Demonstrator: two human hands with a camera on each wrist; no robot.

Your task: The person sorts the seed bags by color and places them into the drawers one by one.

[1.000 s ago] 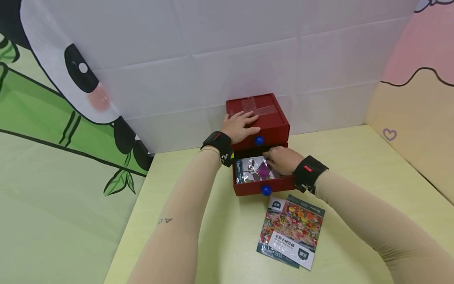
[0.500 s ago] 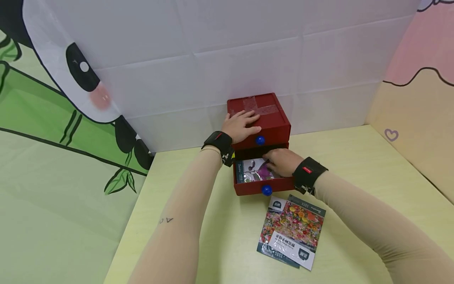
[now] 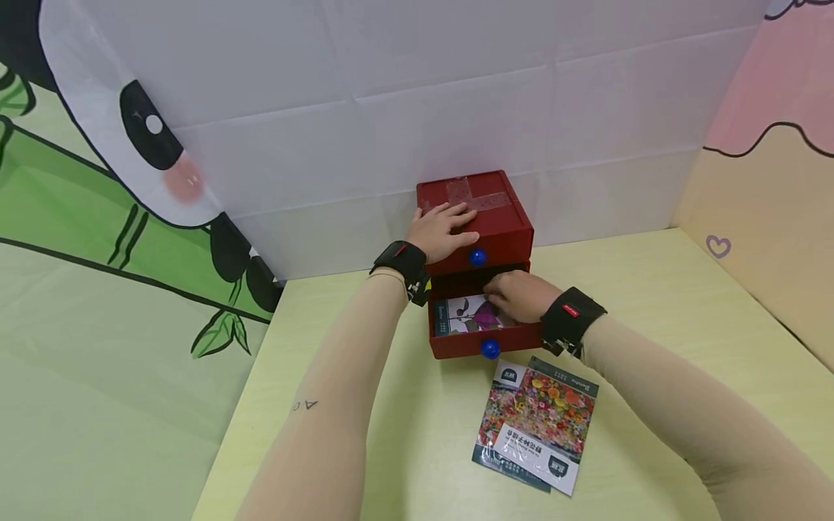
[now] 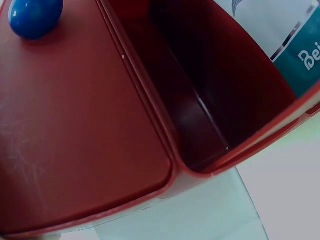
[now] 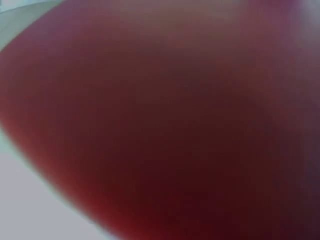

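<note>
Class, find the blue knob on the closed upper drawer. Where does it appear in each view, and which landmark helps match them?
Head: slightly right of centre, the blue knob.
Left wrist: in the top left corner.
Right wrist: not visible; the picture is mostly red blur.
Shared landmark: the upper drawer's red front, in the head and left wrist views.

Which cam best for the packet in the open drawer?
Head: it shows the packet in the open drawer, printed side visible, partly covered by the right hand. Left wrist catches only part, upper right. Right wrist is too blurred to tell.
</note>
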